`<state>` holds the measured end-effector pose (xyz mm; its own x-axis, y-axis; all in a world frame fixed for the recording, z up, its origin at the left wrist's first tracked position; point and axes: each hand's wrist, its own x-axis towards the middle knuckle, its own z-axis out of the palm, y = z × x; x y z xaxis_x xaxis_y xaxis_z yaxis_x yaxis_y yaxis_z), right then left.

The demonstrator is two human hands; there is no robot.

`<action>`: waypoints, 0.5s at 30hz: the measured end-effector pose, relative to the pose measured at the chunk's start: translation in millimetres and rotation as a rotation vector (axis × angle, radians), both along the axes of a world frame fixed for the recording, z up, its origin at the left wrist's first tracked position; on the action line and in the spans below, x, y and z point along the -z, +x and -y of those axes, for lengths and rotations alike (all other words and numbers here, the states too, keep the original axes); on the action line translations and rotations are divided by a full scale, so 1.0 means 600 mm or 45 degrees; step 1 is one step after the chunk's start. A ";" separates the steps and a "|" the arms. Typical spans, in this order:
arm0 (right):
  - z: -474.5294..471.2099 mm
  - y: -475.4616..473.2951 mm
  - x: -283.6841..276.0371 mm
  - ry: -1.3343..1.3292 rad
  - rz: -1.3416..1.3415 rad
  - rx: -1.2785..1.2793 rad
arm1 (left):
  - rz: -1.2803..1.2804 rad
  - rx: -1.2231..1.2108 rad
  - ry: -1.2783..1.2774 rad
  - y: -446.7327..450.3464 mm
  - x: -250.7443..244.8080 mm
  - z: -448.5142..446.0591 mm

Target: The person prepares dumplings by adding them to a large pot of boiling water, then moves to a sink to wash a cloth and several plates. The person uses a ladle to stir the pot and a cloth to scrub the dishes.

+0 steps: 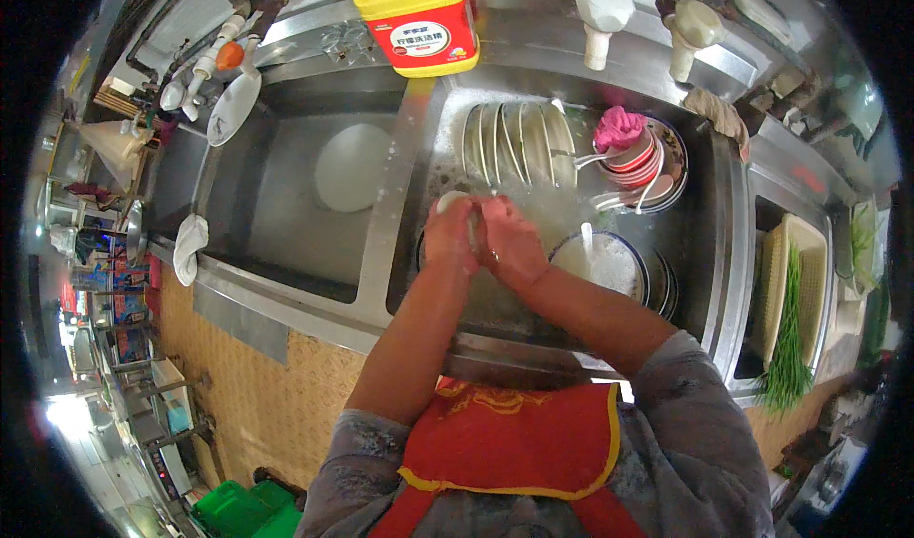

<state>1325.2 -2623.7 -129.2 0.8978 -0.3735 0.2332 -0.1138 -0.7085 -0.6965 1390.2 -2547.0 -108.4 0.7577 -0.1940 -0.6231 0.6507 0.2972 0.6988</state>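
Observation:
My left hand [451, 234] and my right hand [510, 238] are close together over the soapy sink [500, 309]. Between them they grip a white piece of crockery [451, 199], mostly hidden by the fingers, so its exact kind is unclear. Just beyond, several pale plates [525, 141] stand on edge in a row in the suds. To the right of my right hand is a blue-rimmed bowl [620, 263] of foamy water, with a white spoon [587, 235] in it. Behind that, red-and-white bowls [639, 166] are stacked on larger plates, topped by a pink cloth [618, 128].
A yellow detergent jug [410, 2] with a printed label stands on the back ledge. In the left basin [300, 252], a round white dish [355, 166] lies under water. White taps [603, 9] overhang the back. Green stalks [789, 331] lie in a basket [778, 281] at right.

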 end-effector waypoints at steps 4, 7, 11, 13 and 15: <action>0.052 -0.010 -0.049 0.926 -0.041 -0.038 | 0.054 0.111 -0.062 0.024 -0.020 -0.022; 0.083 -0.007 0.012 1.808 -0.324 -0.115 | 0.172 0.382 -0.348 0.026 -0.003 -0.033; 0.050 -0.021 0.006 2.700 -0.524 -0.857 | 0.226 0.405 -0.376 0.011 -0.028 -0.019; 0.038 -0.034 -0.001 2.689 -0.522 -0.898 | 0.202 0.376 -0.246 -0.007 -0.069 -0.004; 0.035 -0.039 -0.001 2.519 -0.613 -0.790 | 0.292 0.593 -0.156 -0.001 -0.068 -0.016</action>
<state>1302.0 -2644.8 -128.4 0.8246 0.5186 -0.2258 -0.5649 0.7339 -0.3772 1389.7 -2537.5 -67.9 0.6883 -0.6032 -0.4030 0.5678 0.1021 0.8168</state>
